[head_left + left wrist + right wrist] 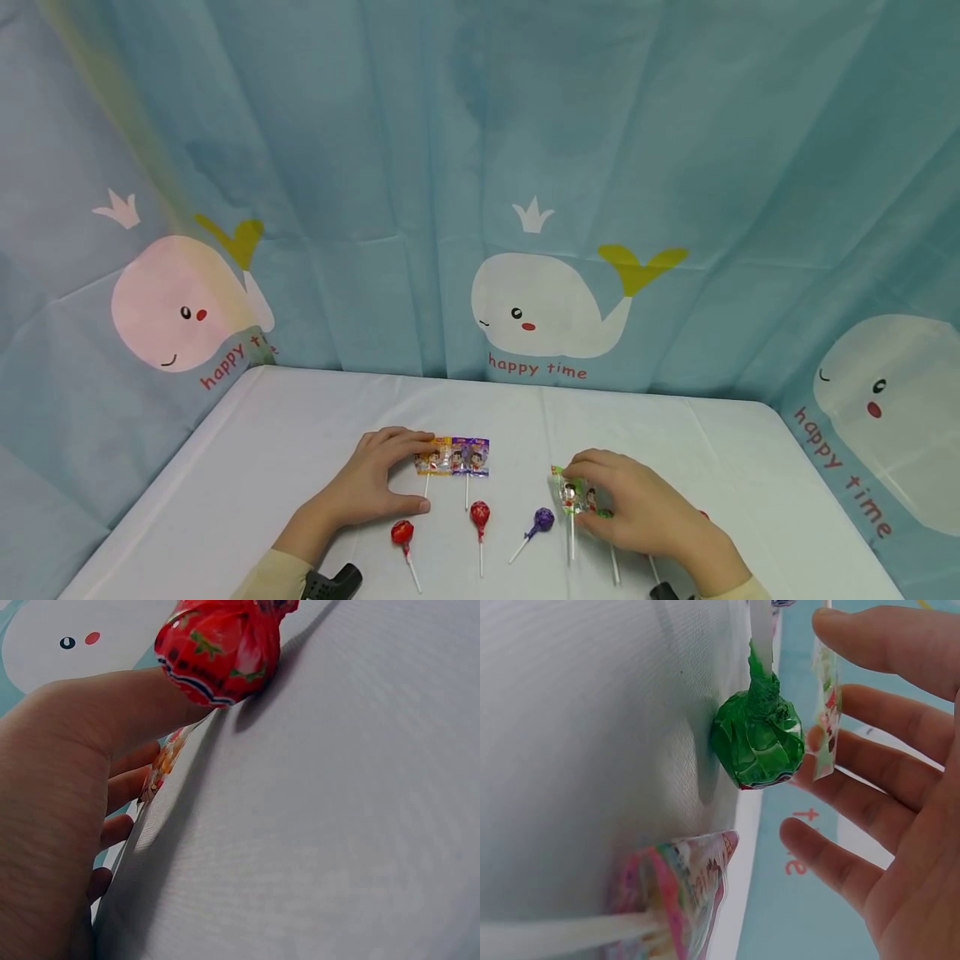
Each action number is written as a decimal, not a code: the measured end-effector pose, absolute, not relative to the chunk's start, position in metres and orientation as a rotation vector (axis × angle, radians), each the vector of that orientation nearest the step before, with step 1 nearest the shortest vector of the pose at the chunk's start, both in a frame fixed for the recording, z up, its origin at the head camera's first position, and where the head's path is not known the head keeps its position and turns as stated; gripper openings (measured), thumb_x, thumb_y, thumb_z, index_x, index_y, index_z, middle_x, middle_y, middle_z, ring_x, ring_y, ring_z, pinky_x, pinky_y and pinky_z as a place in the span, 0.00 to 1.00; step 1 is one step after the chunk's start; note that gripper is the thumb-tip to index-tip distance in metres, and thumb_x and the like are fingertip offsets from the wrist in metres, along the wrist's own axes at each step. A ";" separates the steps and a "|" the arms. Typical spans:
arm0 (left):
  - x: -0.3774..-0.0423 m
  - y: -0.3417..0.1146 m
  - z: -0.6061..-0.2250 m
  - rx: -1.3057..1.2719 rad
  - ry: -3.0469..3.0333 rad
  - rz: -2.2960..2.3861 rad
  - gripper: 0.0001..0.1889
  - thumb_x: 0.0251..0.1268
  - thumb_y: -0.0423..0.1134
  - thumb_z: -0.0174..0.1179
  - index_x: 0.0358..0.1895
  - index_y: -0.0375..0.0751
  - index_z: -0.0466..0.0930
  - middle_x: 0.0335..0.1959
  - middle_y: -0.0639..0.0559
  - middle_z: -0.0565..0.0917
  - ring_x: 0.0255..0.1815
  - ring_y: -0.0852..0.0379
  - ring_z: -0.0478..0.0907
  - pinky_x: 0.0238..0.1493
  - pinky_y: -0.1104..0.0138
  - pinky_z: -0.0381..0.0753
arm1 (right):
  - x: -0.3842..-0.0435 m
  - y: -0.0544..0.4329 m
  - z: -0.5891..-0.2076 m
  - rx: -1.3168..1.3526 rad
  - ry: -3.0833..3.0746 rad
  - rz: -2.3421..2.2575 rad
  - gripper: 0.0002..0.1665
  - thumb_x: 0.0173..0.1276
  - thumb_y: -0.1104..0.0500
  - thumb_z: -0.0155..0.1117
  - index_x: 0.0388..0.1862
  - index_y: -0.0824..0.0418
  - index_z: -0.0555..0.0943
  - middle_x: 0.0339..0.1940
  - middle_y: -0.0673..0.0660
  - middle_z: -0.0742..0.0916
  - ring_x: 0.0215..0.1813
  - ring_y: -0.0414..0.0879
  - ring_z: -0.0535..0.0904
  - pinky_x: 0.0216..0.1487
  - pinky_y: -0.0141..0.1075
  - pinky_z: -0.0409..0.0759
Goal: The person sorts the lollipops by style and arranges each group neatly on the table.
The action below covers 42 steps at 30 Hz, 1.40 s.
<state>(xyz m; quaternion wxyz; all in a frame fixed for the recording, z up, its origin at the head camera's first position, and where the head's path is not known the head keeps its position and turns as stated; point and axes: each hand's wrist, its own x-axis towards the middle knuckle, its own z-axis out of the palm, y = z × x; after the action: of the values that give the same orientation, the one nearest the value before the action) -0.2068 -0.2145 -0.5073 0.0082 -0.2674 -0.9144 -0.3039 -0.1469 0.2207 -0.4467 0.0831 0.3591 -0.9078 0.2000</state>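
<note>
My left hand (375, 475) reaches over the table, fingertips on the edge of a flat lollipop in an orange wrapper (439, 457), its thumb beside the stick. Against that one lies a flat lollipop in a purple wrapper (470, 457). A round red lollipop (221, 652) shows close by the left thumb in the left wrist view. My right hand (637, 504) pinches a flat lollipop in a clear, green-edged wrapper (827, 712) between thumb and fingers, stick toward me. Beside it is a round green lollipop (761, 739), mostly covered by the hand in the head view.
Nearer me on the white table (187, 508) lie two round red lollipops, one in the middle (480, 515), and a round purple lollipop (543, 521). A pink-edged flat lollipop (679, 892) shows under the right wrist. A blue whale-print curtain (375, 167) hangs behind.
</note>
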 end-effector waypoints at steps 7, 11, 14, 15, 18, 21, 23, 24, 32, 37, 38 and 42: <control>-0.208 -0.217 -0.508 -0.858 -2.841 -0.949 0.41 0.53 0.72 0.79 0.72 0.69 0.82 0.76 0.68 0.76 0.78 0.50 0.66 0.74 0.38 0.63 | -0.151 0.217 -0.448 1.024 -2.759 0.594 0.26 0.63 0.55 0.83 0.60 0.49 0.88 0.60 0.36 0.84 0.61 0.35 0.82 0.63 0.43 0.85; -0.208 -0.217 -0.509 -0.876 -2.825 -0.957 0.40 0.54 0.71 0.78 0.72 0.68 0.82 0.76 0.67 0.76 0.78 0.50 0.66 0.73 0.38 0.63 | -0.152 0.216 -0.449 1.021 -2.764 0.589 0.25 0.64 0.54 0.82 0.60 0.48 0.88 0.60 0.36 0.84 0.61 0.34 0.82 0.63 0.42 0.85; -0.208 -0.217 -0.510 -0.891 -2.817 -0.972 0.40 0.54 0.71 0.79 0.72 0.67 0.82 0.76 0.67 0.76 0.78 0.50 0.66 0.72 0.38 0.63 | -0.152 0.216 -0.447 1.028 -2.754 0.587 0.25 0.64 0.55 0.82 0.60 0.49 0.88 0.60 0.37 0.85 0.60 0.36 0.82 0.62 0.44 0.85; -0.208 -0.216 -0.510 -0.896 -2.816 -0.974 0.40 0.54 0.70 0.79 0.72 0.67 0.82 0.76 0.66 0.76 0.78 0.50 0.66 0.72 0.38 0.63 | -0.152 0.216 -0.447 1.029 -2.750 0.586 0.25 0.63 0.55 0.82 0.60 0.49 0.88 0.60 0.37 0.85 0.60 0.36 0.83 0.62 0.44 0.85; -0.208 -0.216 -0.510 -0.896 -2.820 -0.976 0.40 0.54 0.70 0.79 0.72 0.67 0.82 0.76 0.66 0.76 0.78 0.49 0.66 0.72 0.38 0.63 | -0.152 0.216 -0.447 1.041 -2.736 0.585 0.25 0.64 0.55 0.82 0.60 0.49 0.88 0.60 0.37 0.85 0.60 0.37 0.83 0.62 0.44 0.85; -0.208 -0.216 -0.510 -0.882 -2.830 -0.971 0.40 0.53 0.71 0.79 0.72 0.68 0.82 0.76 0.67 0.75 0.78 0.49 0.66 0.72 0.37 0.63 | -0.154 0.214 -0.447 1.053 -2.726 0.590 0.25 0.64 0.55 0.82 0.61 0.49 0.87 0.60 0.37 0.85 0.60 0.37 0.83 0.62 0.43 0.85; -0.207 -0.216 -0.509 -0.869 -2.838 -0.971 0.40 0.53 0.71 0.79 0.72 0.68 0.82 0.76 0.67 0.75 0.78 0.49 0.65 0.73 0.37 0.63 | -0.155 0.213 -0.447 1.062 -2.720 0.601 0.25 0.64 0.55 0.82 0.61 0.49 0.87 0.60 0.37 0.85 0.60 0.36 0.83 0.62 0.43 0.85; -0.207 -0.216 -0.509 -0.863 -2.842 -0.966 0.40 0.53 0.71 0.79 0.72 0.69 0.82 0.76 0.67 0.75 0.78 0.49 0.65 0.73 0.37 0.64 | -0.156 0.212 -0.447 1.067 -2.714 0.602 0.25 0.64 0.55 0.82 0.61 0.49 0.87 0.61 0.37 0.85 0.61 0.37 0.83 0.62 0.44 0.85; -0.208 -0.215 -0.508 -0.837 -2.862 -0.953 0.40 0.52 0.72 0.78 0.72 0.70 0.82 0.76 0.68 0.75 0.78 0.50 0.66 0.73 0.37 0.64 | -0.162 0.208 -0.448 1.088 -2.693 0.626 0.26 0.63 0.55 0.83 0.60 0.52 0.88 0.60 0.38 0.85 0.61 0.37 0.83 0.62 0.44 0.85; -0.207 -0.214 -0.508 -0.827 -2.871 -0.961 0.40 0.52 0.72 0.78 0.71 0.69 0.82 0.76 0.68 0.75 0.78 0.50 0.66 0.73 0.36 0.65 | -0.164 0.206 -0.449 1.082 -2.701 0.627 0.26 0.63 0.55 0.83 0.60 0.51 0.88 0.60 0.38 0.86 0.61 0.36 0.83 0.63 0.44 0.85; -0.207 -0.214 -0.508 -0.825 -2.872 -0.962 0.40 0.52 0.72 0.78 0.71 0.69 0.82 0.76 0.68 0.75 0.78 0.49 0.66 0.73 0.36 0.65 | -0.164 0.205 -0.449 1.077 -2.707 0.626 0.26 0.63 0.55 0.83 0.60 0.51 0.88 0.60 0.38 0.85 0.62 0.37 0.83 0.63 0.44 0.85; -0.206 -0.214 -0.508 -0.814 -2.875 -0.963 0.40 0.52 0.72 0.79 0.71 0.69 0.82 0.75 0.68 0.75 0.78 0.49 0.66 0.73 0.36 0.65 | -0.166 0.202 -0.447 1.063 -2.735 0.638 0.25 0.65 0.55 0.82 0.61 0.51 0.87 0.61 0.38 0.85 0.62 0.38 0.82 0.64 0.46 0.84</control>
<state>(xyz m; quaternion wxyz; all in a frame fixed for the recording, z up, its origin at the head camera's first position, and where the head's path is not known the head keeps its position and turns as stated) -0.2065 -0.2138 -0.5082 0.0011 -0.2593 -0.9158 -0.3068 -0.1658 0.2015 -0.4470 0.0695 0.3532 -0.9086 0.2119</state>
